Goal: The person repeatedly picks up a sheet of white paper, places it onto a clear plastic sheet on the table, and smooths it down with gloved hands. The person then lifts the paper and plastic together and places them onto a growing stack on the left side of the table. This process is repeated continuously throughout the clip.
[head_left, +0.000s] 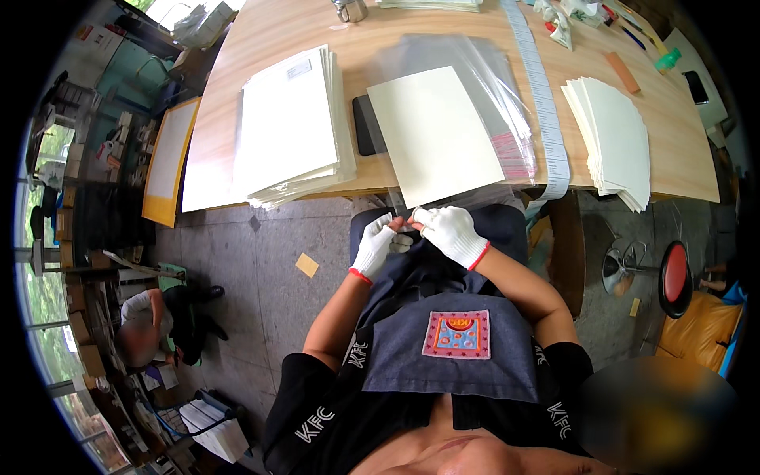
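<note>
Had white-gloved L hand (378,245) and white-gloved R hand (454,236) curled tog. by clear plastic film (487,195); couldn't tell if gripping. Saw cream rectangular paper sheet (435,134) overhanging near edge of pale wooden desk (269,39). Prob. was separating film; likely needed gentle parting next.

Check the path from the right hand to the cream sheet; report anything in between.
Nothing solid visibly blocks it: the right hand is at the near edge of the cream sheet. Clear plastic sleeves lie around it; whether one covers it, I cannot tell.
</note>
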`<state>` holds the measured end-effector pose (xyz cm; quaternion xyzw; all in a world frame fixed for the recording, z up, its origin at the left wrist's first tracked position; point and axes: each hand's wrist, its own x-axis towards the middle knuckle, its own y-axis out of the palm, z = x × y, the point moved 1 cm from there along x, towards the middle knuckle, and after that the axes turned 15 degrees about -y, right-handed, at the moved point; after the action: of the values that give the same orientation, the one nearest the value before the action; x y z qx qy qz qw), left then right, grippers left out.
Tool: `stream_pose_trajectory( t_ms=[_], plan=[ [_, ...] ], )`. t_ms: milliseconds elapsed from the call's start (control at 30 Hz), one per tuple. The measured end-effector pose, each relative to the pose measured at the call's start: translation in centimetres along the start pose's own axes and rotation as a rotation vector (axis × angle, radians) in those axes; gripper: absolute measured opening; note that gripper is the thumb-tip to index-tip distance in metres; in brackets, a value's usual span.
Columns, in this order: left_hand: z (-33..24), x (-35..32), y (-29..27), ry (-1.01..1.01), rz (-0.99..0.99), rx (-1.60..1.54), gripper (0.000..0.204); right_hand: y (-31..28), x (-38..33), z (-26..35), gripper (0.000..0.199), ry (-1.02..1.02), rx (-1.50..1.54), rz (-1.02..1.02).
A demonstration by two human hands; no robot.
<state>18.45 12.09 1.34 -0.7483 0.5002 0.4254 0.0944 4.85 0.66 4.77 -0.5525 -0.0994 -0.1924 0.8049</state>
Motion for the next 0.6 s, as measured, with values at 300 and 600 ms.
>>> stream_pose_trajectory(
  t_ms=[300, 600],
  plan=[
    [-0.8, 0.3, 0.4, 0.067, 0.036, -0.013, 0.023, 0.6, 1.4, 0.5, 0.015, -0.095, -0.086, 0.037],
    [-1.4, -0.4, 1.0, 0.093, 0.037, -0.029, 0.026, -5.5, -8.8, -5.3, 0.005, 0.746, 0.938, -0.464]
  ],
)
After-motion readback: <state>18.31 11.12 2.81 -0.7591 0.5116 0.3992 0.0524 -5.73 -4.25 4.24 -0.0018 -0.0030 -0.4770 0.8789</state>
